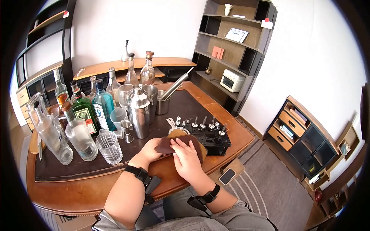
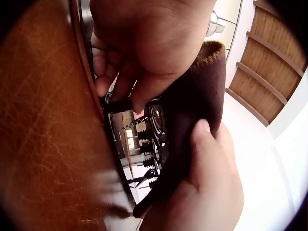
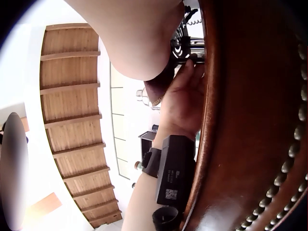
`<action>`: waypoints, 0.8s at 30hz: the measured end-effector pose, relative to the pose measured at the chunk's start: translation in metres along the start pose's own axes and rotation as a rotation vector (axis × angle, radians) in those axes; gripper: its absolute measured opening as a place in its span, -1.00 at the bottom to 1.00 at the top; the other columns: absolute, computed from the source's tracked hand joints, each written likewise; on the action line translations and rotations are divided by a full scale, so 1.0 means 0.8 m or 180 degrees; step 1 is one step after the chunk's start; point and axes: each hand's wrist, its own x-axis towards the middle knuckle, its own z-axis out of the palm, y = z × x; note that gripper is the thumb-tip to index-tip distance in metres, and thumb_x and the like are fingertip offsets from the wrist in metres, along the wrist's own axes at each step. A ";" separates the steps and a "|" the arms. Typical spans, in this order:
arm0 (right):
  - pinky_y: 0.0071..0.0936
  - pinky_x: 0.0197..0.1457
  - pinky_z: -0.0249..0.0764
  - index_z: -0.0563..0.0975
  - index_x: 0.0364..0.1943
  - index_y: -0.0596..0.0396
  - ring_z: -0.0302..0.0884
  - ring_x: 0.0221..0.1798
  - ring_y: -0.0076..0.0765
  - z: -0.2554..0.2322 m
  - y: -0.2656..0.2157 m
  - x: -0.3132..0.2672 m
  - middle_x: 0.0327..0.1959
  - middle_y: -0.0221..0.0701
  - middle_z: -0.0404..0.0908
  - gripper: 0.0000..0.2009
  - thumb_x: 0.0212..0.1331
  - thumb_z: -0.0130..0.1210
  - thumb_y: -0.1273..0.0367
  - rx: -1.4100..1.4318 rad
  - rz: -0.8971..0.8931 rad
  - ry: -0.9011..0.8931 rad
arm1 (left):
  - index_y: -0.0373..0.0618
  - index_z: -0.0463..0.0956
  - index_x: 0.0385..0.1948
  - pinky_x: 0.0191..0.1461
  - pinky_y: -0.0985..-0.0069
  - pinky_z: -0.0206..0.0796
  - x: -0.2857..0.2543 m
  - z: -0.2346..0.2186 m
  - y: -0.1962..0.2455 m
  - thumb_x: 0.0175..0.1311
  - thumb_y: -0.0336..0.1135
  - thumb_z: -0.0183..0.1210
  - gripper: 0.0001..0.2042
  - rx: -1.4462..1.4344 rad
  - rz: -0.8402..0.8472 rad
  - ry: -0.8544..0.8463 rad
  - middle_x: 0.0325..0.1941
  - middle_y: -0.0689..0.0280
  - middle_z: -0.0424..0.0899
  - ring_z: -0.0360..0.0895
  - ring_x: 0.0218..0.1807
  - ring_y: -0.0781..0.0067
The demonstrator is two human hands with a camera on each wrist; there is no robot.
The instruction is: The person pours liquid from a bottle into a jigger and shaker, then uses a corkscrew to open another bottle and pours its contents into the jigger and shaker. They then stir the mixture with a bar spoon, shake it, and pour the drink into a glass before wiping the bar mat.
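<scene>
A dark brown leather or suede piece (image 1: 165, 145) with a tan face and a fuzzy edge is bent over near the table's front edge. My right hand (image 1: 187, 159) holds it, fingers laid over the top and thumb (image 2: 202, 132) pressed on the near face. My left hand (image 1: 149, 151) is at its left side, its fingers partly covered by the leather in the head view. From the left wrist, the left fingers (image 2: 103, 86) bend low beside a black bar tool rack (image 2: 139, 144); I cannot tell whether they grip anything. The rack (image 1: 210, 134) holds several metal pourers and a corkscrew.
Left of my hands stand a steel shaker (image 1: 139, 115), a jigger (image 1: 126, 131), a cut-glass tumbler (image 1: 109, 148) and several bottles (image 1: 83, 136). Behind is a metal cup (image 1: 163, 106) with tools. A phone (image 1: 227, 176) lies beyond the table's right front edge.
</scene>
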 end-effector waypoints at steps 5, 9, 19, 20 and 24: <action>0.06 0.43 0.13 0.53 0.00 0.15 0.42 0.29 -0.24 0.025 -0.011 0.022 0.08 -0.26 0.60 -0.73 0.23 0.02 0.43 -0.0435 -0.0184 -0.0187 | -0.20 0.60 -0.22 -0.21 0.45 0.43 0.000 -0.007 -0.007 0.22 -0.33 0.18 -0.82 0.0542 0.0478 0.0076 -0.31 0.25 0.70 0.59 -0.27 0.46; 0.05 0.41 0.19 0.53 -0.02 0.15 0.48 0.23 -0.17 0.024 -0.004 0.025 0.03 -0.25 0.62 -0.75 0.23 0.02 0.46 -0.0011 -0.0198 -0.0247 | -0.21 0.61 -0.22 -0.19 0.50 0.44 0.002 -0.012 -0.003 0.18 -0.35 0.21 -0.81 0.0765 0.0327 -0.0140 -0.27 0.24 0.71 0.60 -0.25 0.49; -0.37 0.13 0.40 0.52 -0.05 0.19 0.56 -0.13 -0.34 -0.060 0.025 -0.035 -0.22 -0.30 0.61 -0.81 0.32 -0.01 0.46 0.1856 0.0945 -0.1055 | -0.35 0.59 -0.26 -0.20 0.52 0.45 0.002 -0.002 0.000 0.14 -0.63 0.10 -0.85 0.0117 -0.0441 0.0054 -0.28 0.26 0.64 0.55 -0.26 0.47; -0.46 0.08 0.39 0.51 -0.06 0.21 0.53 -0.13 -0.40 -0.073 0.035 -0.043 -0.24 -0.35 0.59 -0.81 0.35 -0.02 0.44 0.2212 0.0996 -0.0928 | -0.36 0.58 -0.29 -0.20 0.50 0.46 0.003 -0.002 -0.001 0.14 -0.65 0.10 -0.86 0.0103 -0.0430 0.0080 -0.30 0.25 0.63 0.54 -0.27 0.46; -0.49 0.14 0.39 0.49 0.04 0.27 0.48 0.02 -0.46 -0.121 0.064 -0.055 -0.08 -0.37 0.58 -0.75 0.34 -0.05 0.49 0.3423 0.1812 0.0906 | -0.33 0.60 -0.27 -0.23 0.51 0.45 0.002 -0.001 0.003 0.16 -0.58 0.11 -0.86 0.0248 -0.0406 0.0085 -0.31 0.27 0.64 0.54 -0.31 0.48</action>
